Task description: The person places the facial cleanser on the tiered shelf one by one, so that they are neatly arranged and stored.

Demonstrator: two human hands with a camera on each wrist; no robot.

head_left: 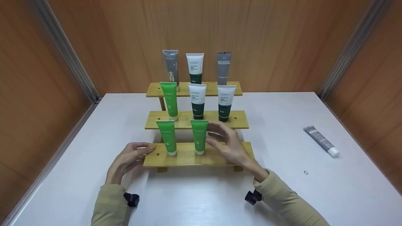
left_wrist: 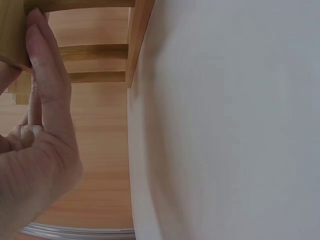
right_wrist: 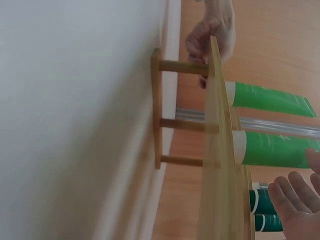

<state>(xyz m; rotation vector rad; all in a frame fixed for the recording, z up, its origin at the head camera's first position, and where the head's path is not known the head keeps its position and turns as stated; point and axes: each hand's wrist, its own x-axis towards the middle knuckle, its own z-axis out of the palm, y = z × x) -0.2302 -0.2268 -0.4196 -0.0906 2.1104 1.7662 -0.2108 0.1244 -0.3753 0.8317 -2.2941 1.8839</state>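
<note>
A three-tier wooden display rack stands on the white table. My left hand grips the left end of its lowest shelf, thumb on top and fingers beneath; the left wrist view shows those fingers against the board. Two green tubes stand cap-down on this shelf. Beside the right-hand green tube is my right hand, its fingers parted and partly hidden behind the tube. In the right wrist view the right thumb overlaps that tube's upper end, while the other fingers stay apart from it. The other green tube stands to the left.
On the middle shelf are another green tube and two white-and-dark-green tubes. The top shelf bears two grey tubes and one white-and-dark-green tube. A grey tube and a small ring lie on the table at right.
</note>
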